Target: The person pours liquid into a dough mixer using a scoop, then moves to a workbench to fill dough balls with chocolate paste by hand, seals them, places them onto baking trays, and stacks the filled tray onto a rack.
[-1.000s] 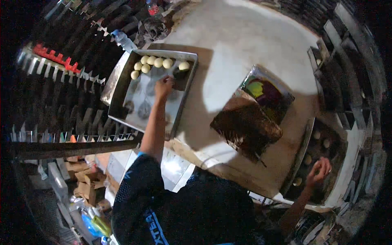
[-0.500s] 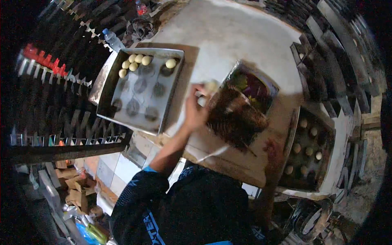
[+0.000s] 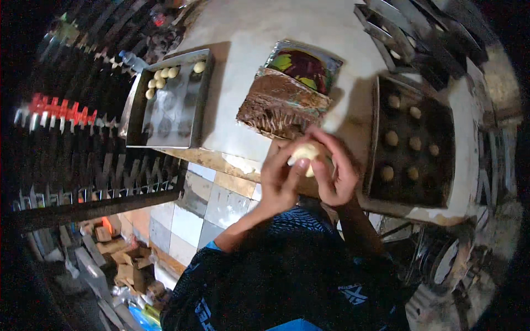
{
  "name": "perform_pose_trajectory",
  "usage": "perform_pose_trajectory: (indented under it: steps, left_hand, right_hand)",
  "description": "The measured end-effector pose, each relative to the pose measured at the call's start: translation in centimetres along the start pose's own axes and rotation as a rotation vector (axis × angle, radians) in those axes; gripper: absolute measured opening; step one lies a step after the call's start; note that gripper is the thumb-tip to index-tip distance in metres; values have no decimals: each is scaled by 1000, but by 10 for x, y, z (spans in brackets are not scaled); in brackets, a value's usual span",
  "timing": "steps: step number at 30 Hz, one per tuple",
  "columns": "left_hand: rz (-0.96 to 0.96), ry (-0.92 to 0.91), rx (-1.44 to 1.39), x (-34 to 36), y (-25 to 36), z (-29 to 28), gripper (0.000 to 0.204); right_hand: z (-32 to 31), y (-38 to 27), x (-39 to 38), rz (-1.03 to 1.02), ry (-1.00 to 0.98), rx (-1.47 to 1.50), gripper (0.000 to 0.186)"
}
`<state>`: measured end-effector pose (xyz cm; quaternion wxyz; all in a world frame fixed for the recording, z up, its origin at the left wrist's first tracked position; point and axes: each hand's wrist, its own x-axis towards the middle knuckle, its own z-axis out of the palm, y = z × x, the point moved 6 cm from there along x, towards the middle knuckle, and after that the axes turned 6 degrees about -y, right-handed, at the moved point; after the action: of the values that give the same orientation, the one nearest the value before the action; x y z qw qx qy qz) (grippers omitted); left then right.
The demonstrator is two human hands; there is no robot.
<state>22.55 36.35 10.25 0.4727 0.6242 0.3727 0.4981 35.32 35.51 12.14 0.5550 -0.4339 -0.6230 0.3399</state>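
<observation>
Both my hands are closed around a pale, flattened piece of dough [image 3: 310, 154] in front of my chest, by the table's near edge. My left hand [image 3: 276, 179] grips it from the left with its thumb on top. On the other side, my right hand [image 3: 341, 171] curls its fingers around the rim. Just beyond them lies a brown, paste-like slab [image 3: 281, 105] with a ridged near end, in an opened purple and green wrapper [image 3: 303, 65]. A metal tray [image 3: 205, 105] at the left holds several pale dough balls [image 3: 164, 73] along its far side.
A dark tray [image 3: 375, 127] with several dough balls [image 3: 415, 143] stands at the right of the pale table [image 3: 237, 27]. Stacked dark trays [image 3: 408, 38] crowd the far right. At the far left stand dark racks, a plastic bottle [image 3: 132, 60] and red items [image 3: 63, 110]. Cardboard boxes [image 3: 130, 273] litter the lower-left floor.
My left hand has come from beside the left tray toward my chest, bringing dough. My right hand has joined it, and both now hold the dough. The view has shifted.
</observation>
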Motion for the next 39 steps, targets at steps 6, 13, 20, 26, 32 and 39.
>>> perform_pose_trajectory:
  steps: [6, 13, 20, 26, 32, 39]
  left_hand:
    - [-76, -160, -216, -58, 2, -11, 67]
    - [-471, 267, -670, -154, -34, -121, 29]
    - [-761, 217, -1011, -196, -78, -125, 27]
    - [-440, 110, -841, -133, -75, -156, 39]
    - [-533, 485, -671, -77, -101, -226, 29]
    - [-216, 569, -734, -13, -108, -220, 37]
  right_hand:
    - [53, -1, -49, -42, 239, -108, 20]
    - [171, 18, -66, -78, -124, -285, 23]
    - [164, 70, -100, 63, -114, -53, 27]
    - [47, 181, -57, 300, -289, -1191, 31]
    - [69, 190, -17, 334, -666, -1083, 44]
    - [106, 199, 41, 35, -579, -992, 40]
